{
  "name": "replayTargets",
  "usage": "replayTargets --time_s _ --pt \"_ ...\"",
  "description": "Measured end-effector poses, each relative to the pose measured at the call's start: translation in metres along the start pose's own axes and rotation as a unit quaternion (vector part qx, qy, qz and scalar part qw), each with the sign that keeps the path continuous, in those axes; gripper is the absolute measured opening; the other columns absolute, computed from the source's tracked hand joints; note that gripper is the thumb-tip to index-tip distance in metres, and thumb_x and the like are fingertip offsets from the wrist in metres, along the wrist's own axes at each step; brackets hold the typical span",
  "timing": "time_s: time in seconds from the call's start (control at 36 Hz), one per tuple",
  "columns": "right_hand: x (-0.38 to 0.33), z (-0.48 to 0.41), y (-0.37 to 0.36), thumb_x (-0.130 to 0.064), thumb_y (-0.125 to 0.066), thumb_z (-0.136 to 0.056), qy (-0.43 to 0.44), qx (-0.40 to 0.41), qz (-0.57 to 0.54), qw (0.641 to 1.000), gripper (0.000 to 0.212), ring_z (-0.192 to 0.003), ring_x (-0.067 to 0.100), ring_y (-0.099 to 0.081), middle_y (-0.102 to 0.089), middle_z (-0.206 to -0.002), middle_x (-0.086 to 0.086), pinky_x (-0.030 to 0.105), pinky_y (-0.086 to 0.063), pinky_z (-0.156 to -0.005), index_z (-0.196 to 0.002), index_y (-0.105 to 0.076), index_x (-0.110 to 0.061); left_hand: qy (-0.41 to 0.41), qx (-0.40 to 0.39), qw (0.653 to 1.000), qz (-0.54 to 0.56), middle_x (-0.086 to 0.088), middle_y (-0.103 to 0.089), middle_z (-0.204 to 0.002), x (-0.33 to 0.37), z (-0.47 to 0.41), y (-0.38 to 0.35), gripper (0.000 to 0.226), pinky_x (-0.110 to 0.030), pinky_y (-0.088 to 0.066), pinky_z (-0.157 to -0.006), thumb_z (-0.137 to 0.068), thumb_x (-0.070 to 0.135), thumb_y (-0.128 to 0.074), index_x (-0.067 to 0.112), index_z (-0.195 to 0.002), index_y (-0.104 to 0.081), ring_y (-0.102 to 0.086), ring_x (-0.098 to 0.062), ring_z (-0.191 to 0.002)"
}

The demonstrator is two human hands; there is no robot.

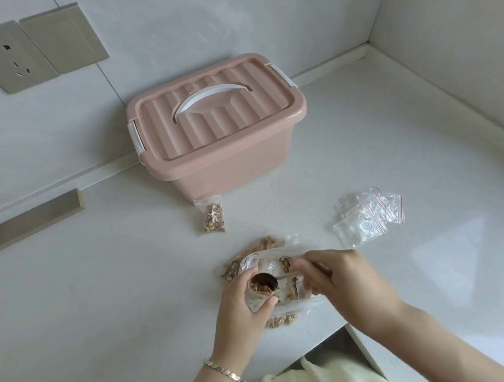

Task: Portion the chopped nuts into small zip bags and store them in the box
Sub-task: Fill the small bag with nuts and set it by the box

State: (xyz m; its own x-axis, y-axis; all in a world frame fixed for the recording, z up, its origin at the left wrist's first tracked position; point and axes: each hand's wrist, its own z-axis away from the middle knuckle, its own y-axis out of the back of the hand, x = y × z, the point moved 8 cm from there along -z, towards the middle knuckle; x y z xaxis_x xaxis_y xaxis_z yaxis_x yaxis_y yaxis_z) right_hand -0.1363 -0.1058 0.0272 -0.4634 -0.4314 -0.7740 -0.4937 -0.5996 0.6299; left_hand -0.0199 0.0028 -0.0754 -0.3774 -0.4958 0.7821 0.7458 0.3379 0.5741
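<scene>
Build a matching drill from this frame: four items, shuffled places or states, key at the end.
Items
1. pink box
2. filled zip bag
3. empty zip bags
4. scoop

Places or states
A. in the right hand, at the mouth of the small bag that the left hand grips
B. lid on, at the back of the counter
C. lying just in front of the box
D. loose pile off to the right

Pairs: 1-B, 2-C, 3-D, 4-A
</scene>
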Motion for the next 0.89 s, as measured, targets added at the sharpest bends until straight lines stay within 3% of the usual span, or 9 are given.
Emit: replayTargets --time_s 0.08,0.19,0.33,0.39,0.5,0.56,0.64,0.75,0.89 --pt "-0.005 0.004 0.005 -0.07 -0.022 -0.086 0.058 0.032 0.038 0.997 0.07 -0.053 0.02 -0.051 -0.055 -0.056 0.001 0.035 -0.043 -0.055 -0.067 -0.059 -0.013 0.006 0.003 1.0 0.004 0.019 -0.053 -0.121 -0.004 -0.001 0.0 0.052 0.004 -0.031 -0.084 -0.076 0.028 -0.073 0.032 -0.122 -0.05 -0.046 -0.002 -0.117" --pt "-0.002 0.008 0.013 -0.071 -0.023 -0.085 0.056 0.07 0.009 0.996 0.069 -0.054 0.018 -0.054 -0.058 -0.058 -0.002 0.038 -0.048 -0.053 -0.076 -0.066 -0.018 0.009 0.006 1.0 0.011 0.015 -0.055 -0.123 -0.007 -0.001 0.0 0.054 0.002 -0.032 -0.084 -0.075 0.027 -0.074 0.03 -0.123 -0.05 -0.047 -0.003 -0.118" --pt "0.002 0.009 -0.004 -0.074 -0.02 -0.082 0.052 0.029 0.009 0.998 0.06 -0.055 0.015 -0.052 -0.054 -0.059 -0.006 0.037 -0.047 -0.056 -0.077 -0.055 -0.025 -0.008 0.0 1.0 0.005 0.027 -0.049 -0.116 -0.003 0.0 -0.002 0.049 0.005 -0.03 -0.086 -0.076 0.027 -0.073 0.038 -0.116 -0.048 -0.046 0.001 -0.116" --pt "0.002 0.01 -0.011 -0.076 -0.019 -0.081 0.047 0.005 0.012 0.999 0.065 -0.058 0.015 -0.053 -0.054 -0.062 -0.009 0.038 -0.048 -0.058 -0.078 -0.06 -0.026 -0.009 -0.004 1.0 0.003 0.026 -0.05 -0.117 -0.003 0.0 -0.002 0.049 0.004 -0.03 -0.087 -0.077 0.028 -0.072 0.035 -0.119 -0.049 -0.046 0.001 -0.116" --pt "0.006 0.011 -0.003 -0.072 -0.032 -0.079 0.038 0.022 -0.007 0.999 0.053 -0.063 0.012 -0.055 -0.055 -0.061 -0.014 0.033 -0.048 -0.061 -0.088 -0.061 -0.028 -0.005 0.007 1.0 0.018 0.03 -0.048 -0.114 -0.002 0.0 0.002 0.048 0.004 -0.031 -0.084 -0.077 0.026 -0.072 0.036 -0.118 -0.05 -0.046 0.001 -0.114" --pt "0.01 0.012 0.012 -0.072 -0.037 -0.078 0.021 0.057 -0.045 0.997 0.055 -0.06 0.01 -0.058 -0.061 -0.067 -0.011 0.03 -0.049 -0.06 -0.08 -0.066 -0.025 -0.001 0.015 0.999 0.033 0.032 -0.048 -0.112 -0.002 0.0 0.006 0.047 0.005 -0.031 -0.082 -0.077 0.024 -0.072 0.039 -0.114 -0.048 -0.047 0.002 -0.111" --pt "0.023 0.016 0.034 -0.058 -0.047 -0.081 -0.03 0.123 -0.109 0.986 0.035 -0.055 0.01 -0.059 -0.064 -0.063 -0.005 0.024 -0.048 -0.057 -0.071 -0.067 -0.031 -0.009 0.04 0.998 0.047 0.021 -0.057 -0.115 -0.006 0.0 0.013 0.048 0.004 -0.032 -0.086 -0.075 0.024 -0.074 0.038 -0.114 -0.049 -0.051 0.003 -0.111" --pt "0.046 0.023 0.033 -0.037 -0.047 -0.087 -0.069 0.131 -0.076 0.986 0.021 -0.061 0.011 -0.06 -0.064 -0.067 -0.004 0.027 -0.048 -0.06 -0.076 -0.063 -0.032 0.0 0.045 0.998 0.052 0.015 -0.06 -0.117 -0.014 0.0 0.014 0.049 0.001 -0.035 -0.09 -0.074 0.024 -0.073 0.033 -0.117 -0.051 -0.052 0.0 -0.113" --pt "0.077 0.029 0.001 -0.015 -0.055 -0.091 -0.103 0.096 -0.036 0.989 0.027 -0.067 0.011 -0.059 -0.062 -0.065 -0.006 0.027 -0.048 -0.064 -0.079 -0.06 -0.038 0.01 0.03 0.999 0.037 0.012 -0.06 -0.12 -0.02 0.0 0.009 0.052 0.004 -0.032 -0.088 -0.074 0.025 -0.073 0.033 -0.119 -0.049 -0.051 -0.002 -0.116"
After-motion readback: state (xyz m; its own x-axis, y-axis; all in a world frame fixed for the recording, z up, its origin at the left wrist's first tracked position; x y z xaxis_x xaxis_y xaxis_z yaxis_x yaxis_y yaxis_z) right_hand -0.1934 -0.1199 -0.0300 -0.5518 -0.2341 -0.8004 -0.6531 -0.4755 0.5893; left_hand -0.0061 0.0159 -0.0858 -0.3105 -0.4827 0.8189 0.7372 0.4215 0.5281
